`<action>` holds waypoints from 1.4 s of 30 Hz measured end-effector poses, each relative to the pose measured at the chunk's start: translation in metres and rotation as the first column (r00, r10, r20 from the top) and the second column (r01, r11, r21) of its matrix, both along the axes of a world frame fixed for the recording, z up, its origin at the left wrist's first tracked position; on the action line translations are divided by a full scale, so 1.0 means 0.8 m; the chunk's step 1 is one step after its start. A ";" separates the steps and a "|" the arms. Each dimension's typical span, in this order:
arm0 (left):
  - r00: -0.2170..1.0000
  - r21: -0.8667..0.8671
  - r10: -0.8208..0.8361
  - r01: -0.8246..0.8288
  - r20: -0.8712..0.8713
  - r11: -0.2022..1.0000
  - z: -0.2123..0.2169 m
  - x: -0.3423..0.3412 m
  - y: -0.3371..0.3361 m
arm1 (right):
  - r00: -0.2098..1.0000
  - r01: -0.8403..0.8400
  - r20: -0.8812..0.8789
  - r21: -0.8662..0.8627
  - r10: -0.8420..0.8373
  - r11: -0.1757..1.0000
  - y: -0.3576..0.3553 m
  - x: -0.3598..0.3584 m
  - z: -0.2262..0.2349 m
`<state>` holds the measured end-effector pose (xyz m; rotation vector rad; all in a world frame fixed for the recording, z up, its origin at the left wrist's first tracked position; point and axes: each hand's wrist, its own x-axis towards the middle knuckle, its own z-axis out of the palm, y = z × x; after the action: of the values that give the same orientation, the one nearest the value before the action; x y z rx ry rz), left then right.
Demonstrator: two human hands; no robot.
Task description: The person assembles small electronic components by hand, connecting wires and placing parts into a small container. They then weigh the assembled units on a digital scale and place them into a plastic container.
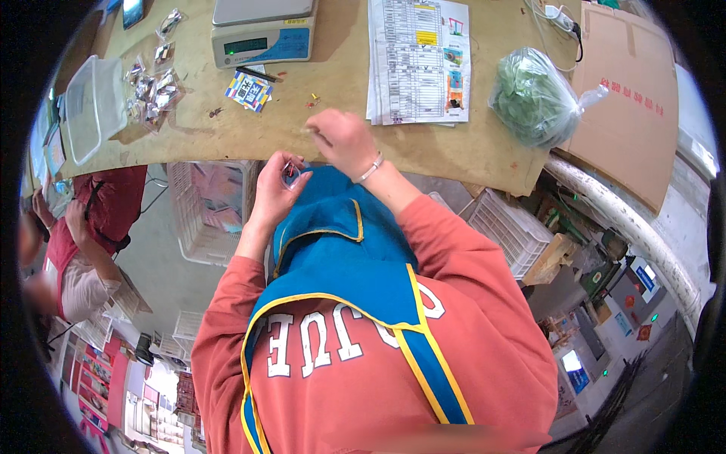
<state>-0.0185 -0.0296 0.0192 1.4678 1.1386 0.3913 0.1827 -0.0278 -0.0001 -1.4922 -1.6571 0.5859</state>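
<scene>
Close to the table's front edge, my left hand (271, 195) is closed around a small clear plastic piece (290, 176) with something dark and red in it; its exact kind is too small to tell. Up and to the right of it, my right hand (349, 142) hovers by the tabletop (333, 83), fingers curled together. Whatever those fingers hold, if anything, is hidden. A tiny yellow piece (313, 99) lies just beyond my right hand. Blue-and-yellow printed cards (249, 90) and a black pen (259, 73) rest on the table farther left.
A digital scale (262, 45) stands at the back. Printed sheets (408, 76), a plastic bag of green stuff (529, 98) and cardboard (628, 113) are rightward. Leftward are small packets (157, 94) and a clear bin (96, 113). Another person (79, 280) works at far left.
</scene>
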 end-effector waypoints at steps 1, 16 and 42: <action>1.000 -0.009 -0.010 0.010 -0.002 1.000 0.002 0.003 0.002 | 0.997 -0.048 -0.053 0.023 0.049 0.999 -0.008 0.004 0.016; 0.979 0.097 -0.202 0.198 0.028 0.975 0.016 0.053 -0.005 | 0.947 -0.273 0.160 -0.045 0.277 0.961 -0.045 0.028 0.085; 1.000 -0.062 -0.001 0.002 0.022 0.998 0.009 0.034 -0.008 | 0.881 0.314 -0.139 -0.545 -0.453 0.777 -0.084 0.096 -0.028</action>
<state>0.0091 -0.0364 0.0264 1.4071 1.1227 0.3667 0.2592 -0.0953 -0.0228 -1.9692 -0.9720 0.9916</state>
